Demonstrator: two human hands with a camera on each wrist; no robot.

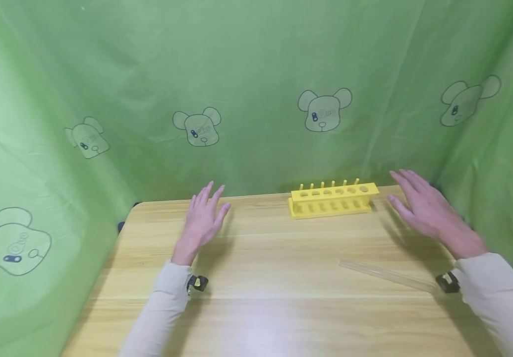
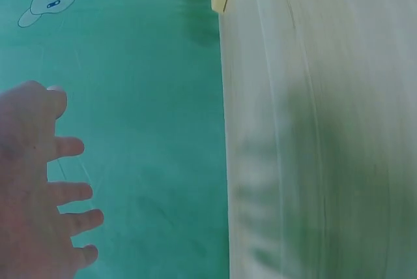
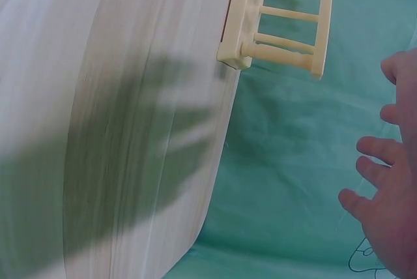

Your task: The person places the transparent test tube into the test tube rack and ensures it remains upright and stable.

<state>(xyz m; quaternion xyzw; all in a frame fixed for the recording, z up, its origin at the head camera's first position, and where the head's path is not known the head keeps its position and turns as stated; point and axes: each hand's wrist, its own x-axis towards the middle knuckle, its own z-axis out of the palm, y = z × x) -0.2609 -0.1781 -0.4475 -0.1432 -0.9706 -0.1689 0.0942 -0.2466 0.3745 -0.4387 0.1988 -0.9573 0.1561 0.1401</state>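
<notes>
A yellow test tube rack [image 1: 334, 200] stands at the table's far edge, right of centre, with a row of round holes and several upright pegs behind them. My right hand [image 1: 430, 208] is held above the table just right of the rack, fingers extended and holding nothing. Over the table's left part hovers my left hand [image 1: 201, 220], fingers spread, also with nothing in it. A clear glass test tube [image 1: 385, 275] lies on the table in front of the rack, its right end close to my right wrist. In the right wrist view the rack [image 3: 244, 18] appears beyond the fingertips [image 3: 355, 204].
The light wooden table [image 1: 256, 258] ends against a green curtain [image 1: 256, 74] printed with bear heads, which also hangs along both sides. Each wrist wears a small black camera, one on the left sleeve [image 1: 198, 283] and one on the right [image 1: 448, 282].
</notes>
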